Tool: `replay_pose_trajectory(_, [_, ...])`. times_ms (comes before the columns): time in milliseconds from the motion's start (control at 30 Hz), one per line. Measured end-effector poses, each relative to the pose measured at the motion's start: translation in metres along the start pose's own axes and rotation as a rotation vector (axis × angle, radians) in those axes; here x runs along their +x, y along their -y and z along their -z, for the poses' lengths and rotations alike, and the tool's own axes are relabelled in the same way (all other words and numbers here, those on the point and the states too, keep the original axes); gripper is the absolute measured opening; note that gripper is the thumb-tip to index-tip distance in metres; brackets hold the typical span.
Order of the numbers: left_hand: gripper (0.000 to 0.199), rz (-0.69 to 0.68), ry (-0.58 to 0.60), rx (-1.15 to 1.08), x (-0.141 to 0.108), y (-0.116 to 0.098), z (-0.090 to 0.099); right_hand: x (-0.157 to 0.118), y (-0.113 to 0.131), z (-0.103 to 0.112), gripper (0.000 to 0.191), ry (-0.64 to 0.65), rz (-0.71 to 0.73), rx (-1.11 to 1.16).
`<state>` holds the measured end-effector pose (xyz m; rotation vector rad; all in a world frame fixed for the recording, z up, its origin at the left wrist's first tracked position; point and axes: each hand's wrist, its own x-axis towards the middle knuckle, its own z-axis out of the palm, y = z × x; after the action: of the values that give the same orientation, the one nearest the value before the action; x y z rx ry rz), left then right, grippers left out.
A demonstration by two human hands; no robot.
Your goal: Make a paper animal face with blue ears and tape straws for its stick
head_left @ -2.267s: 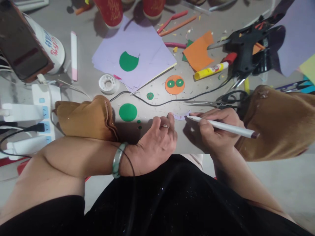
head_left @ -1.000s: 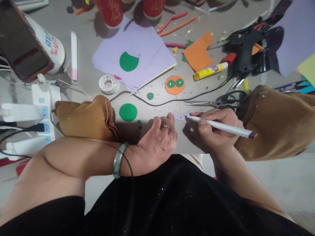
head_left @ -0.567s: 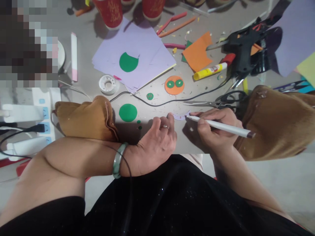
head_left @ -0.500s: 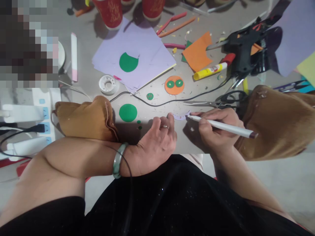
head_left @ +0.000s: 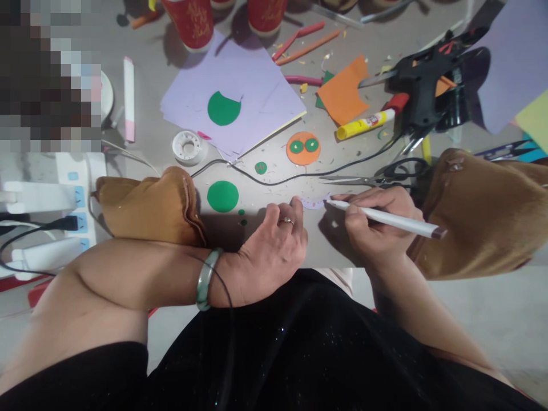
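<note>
A white marker pen [head_left: 394,220] with a dark brown end is gripped in my right hand [head_left: 381,220], its tip touching the right end of a small curved purple paper piece [head_left: 314,204] with little marks on it. My left hand [head_left: 276,248], fingers curled, presses a fingertip on the left end of that piece against the table. Just left of the fingers lie a green paper circle [head_left: 222,196] and two tiny green dots [head_left: 242,217]. Beyond them are a small marked green circle [head_left: 261,168] and an orange paper disc [head_left: 310,158] bearing two green ovals.
Scissors [head_left: 368,180] and a black cable [head_left: 274,184] cross the table ahead of my hands. Farther off are purple sheets [head_left: 257,74], a tape roll [head_left: 188,146], a yellow glue stick [head_left: 363,124], a black glue gun [head_left: 428,85] and red cups [head_left: 190,23]. A power strip [head_left: 79,171] stands left.
The marker pen and my right hand have shifted very slightly left. My left hand and the purple piece stay in place.
</note>
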<state>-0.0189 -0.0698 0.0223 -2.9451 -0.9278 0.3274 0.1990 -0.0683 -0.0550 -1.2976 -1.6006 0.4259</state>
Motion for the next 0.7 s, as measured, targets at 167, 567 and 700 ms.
replay_pose_trajectory(167, [0.044,0.001,-0.010,-0.006,0.000,0.000,-0.001,-0.002,0.002,0.001,0.018,-0.006,-0.001,-0.007])
replay_pose_trajectory(567, [0.048,0.003,-0.030,0.056,0.000,-0.001,-0.001,0.000,0.009,0.002,0.017,0.014,-0.107,-0.037])
replay_pose_trajectory(700, [0.047,0.000,-0.024,0.036,0.000,0.000,-0.002,0.000,0.010,0.002,0.015,0.006,-0.113,-0.043])
